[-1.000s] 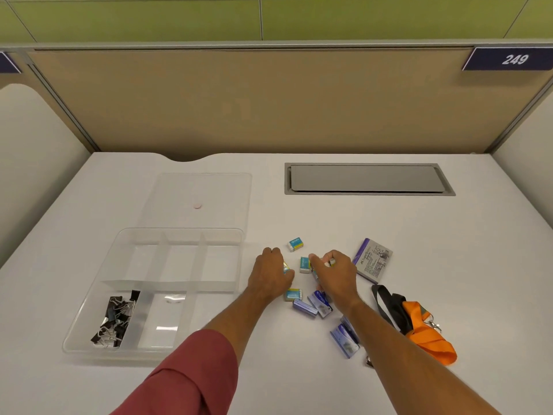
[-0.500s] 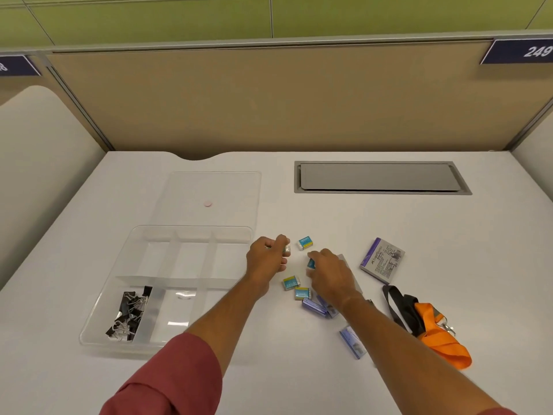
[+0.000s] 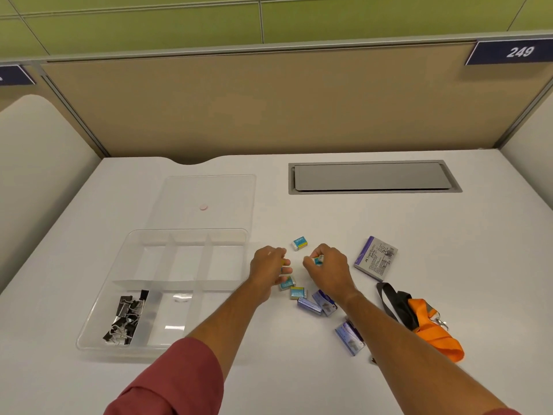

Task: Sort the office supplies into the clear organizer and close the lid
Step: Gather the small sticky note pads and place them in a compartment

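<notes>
I saw the right hand (image 3: 327, 269) pinching an eraser (image 3: 317, 260) just right of the organizer (image 3: 167, 345); the left hand (image 3: 268, 269) curled round another, mostly hidden; more erasers (image 3: 297, 293) lay loose on the worktop (image 3: 449, 235) beside them.

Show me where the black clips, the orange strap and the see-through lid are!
black clips (image 3: 127, 317), head view, middle of the pile in the organizer's near-left compartment.
orange strap (image 3: 435, 332), head view, middle of the bunched orange band.
see-through lid (image 3: 206, 196), head view, flat panel just above its small pink dot.
</notes>
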A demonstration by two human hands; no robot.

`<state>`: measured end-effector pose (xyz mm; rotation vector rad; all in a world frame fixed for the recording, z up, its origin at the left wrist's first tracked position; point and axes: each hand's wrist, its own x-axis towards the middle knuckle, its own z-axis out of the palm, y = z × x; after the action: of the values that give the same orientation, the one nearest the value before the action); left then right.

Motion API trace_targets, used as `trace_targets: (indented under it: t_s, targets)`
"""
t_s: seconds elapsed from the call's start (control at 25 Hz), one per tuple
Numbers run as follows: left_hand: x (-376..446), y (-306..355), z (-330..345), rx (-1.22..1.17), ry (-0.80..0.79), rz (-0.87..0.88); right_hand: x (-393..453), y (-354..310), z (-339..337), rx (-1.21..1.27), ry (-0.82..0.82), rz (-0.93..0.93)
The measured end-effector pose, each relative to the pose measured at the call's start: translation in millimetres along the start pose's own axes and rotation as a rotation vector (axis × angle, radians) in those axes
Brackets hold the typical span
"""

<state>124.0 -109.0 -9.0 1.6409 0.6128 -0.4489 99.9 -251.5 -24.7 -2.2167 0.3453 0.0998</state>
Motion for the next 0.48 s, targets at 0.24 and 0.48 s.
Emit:
trace_targets:
  t_s: [0.24,0.48]
  targets:
    - [1,-20,-6,1.08,-0.014,0.48,-4,4,-4,0.034,0.027,0.007]
    - [3,-25,-8,1.402,-0.162,0.517,-6,8,-2,-0.077,-0.12,-0.081]
